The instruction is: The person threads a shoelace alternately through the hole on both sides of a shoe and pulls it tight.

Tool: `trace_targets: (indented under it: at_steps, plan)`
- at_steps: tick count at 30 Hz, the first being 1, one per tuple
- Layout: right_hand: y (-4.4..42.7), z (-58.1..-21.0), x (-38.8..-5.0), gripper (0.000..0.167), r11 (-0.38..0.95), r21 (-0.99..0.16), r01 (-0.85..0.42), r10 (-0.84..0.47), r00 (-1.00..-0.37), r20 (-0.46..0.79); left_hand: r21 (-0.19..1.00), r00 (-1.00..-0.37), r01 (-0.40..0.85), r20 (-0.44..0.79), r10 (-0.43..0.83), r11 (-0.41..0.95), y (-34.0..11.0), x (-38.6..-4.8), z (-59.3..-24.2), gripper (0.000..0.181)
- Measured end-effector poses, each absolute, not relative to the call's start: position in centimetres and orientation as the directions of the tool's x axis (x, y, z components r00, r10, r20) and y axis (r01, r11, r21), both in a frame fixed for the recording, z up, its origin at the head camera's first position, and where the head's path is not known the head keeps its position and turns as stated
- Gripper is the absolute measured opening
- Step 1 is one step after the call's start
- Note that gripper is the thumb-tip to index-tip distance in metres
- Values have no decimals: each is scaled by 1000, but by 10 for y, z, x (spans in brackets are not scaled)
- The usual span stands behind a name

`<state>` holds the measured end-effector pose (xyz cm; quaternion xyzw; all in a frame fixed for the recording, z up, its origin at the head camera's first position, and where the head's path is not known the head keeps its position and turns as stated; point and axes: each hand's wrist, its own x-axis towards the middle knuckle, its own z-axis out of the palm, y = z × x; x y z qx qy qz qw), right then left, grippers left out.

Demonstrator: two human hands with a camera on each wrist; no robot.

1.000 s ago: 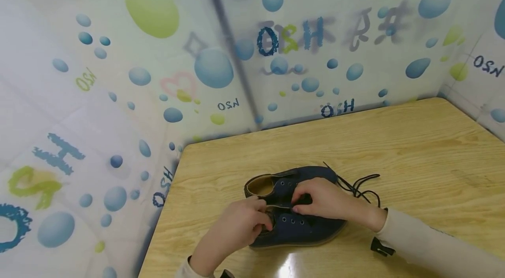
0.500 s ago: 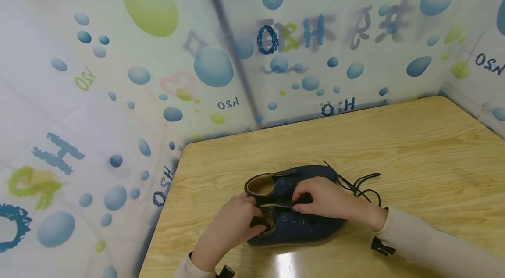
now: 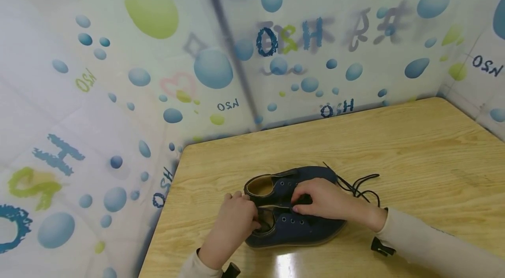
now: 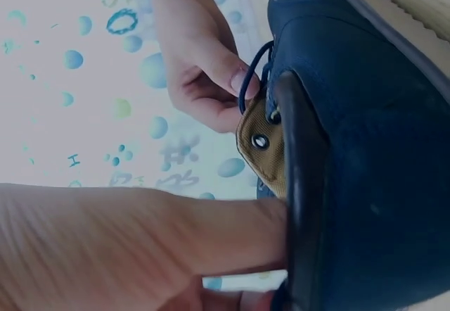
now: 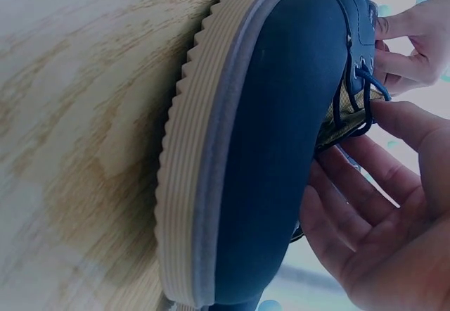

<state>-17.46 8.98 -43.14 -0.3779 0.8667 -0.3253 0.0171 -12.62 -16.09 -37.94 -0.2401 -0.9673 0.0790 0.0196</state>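
Two navy shoes lie side by side, their toes to the right: the near shoe (image 3: 300,232) and the far shoe (image 3: 315,172). My left hand (image 3: 233,225) is at the near shoe's heel; in the left wrist view a digit of this hand (image 4: 140,233) reaches behind the collar (image 4: 306,184), its tip hidden. My right hand (image 3: 325,199) pinches at the near shoe's lacing from the far side. In the right wrist view, the thumb of this hand (image 5: 394,198) touches the dark lace (image 5: 367,107) beside the tan tongue lining (image 5: 341,114), with the other fingers behind the shoe.
Loose black laces (image 3: 360,186) trail rightward from the far shoe's toe area. The wooden table (image 3: 414,146) meets patterned walls (image 3: 244,85) at the back and left. Dark wrist devices (image 3: 382,247) show at both sleeves.
My left hand has shifted leftward to the near shoe's heel, and more of that shoe's opening shows. The right hand stays in place at the lacing.
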Motion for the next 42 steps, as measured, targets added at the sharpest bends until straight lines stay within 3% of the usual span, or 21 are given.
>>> trace_targets:
  at_steps: [6, 10, 16, 19, 22, 27, 30, 35, 42]
  plan:
    - [90, -432, -176, 8, 502, -576, -646, -669, -712, 215, -147, -896, 432, 39, 442, 890, -161, -124, -379, 11]
    - [90, -432, -176, 8, 502, -573, -648, -668, -711, 219, -131, -886, 450, 59, 460, 883, -161, -123, -377, 20]
    - [90, -431, -175, 7, 491, -577, -653, -668, -707, 232, -152, -857, 499, 62, 512, 853, -158, -125, -379, 16]
    - [90, -432, -175, 7, 490, -579, -652, -667, -708, 232, -134, -833, 548, 1, 553, 826, -154, -127, -381, 27]
    - [90, -433, -176, 7, 489, -582, -650, -664, -710, 235, -135, -816, 575, -33, 576, 807, -150, -130, -384, 50]
    - [91, -434, -176, 7, 471, -590, -656, -668, -702, 248, -270, -816, 555, 10, 579, 787, -145, -134, -391, 66]
    - [91, -435, -176, 8, 464, -589, -662, -671, -697, 254, -296, -811, 554, 16, 584, 778, -144, -133, -392, 62]
    - [91, -435, -176, 8, 470, -587, -659, -667, -701, 252, -98, -808, 589, -36, 589, 802, -150, -135, -389, 52]
    - [88, -434, -174, 14, 507, -564, -652, -653, -718, 242, 81, -832, 553, 15, 554, 829, -165, -135, -381, 5]
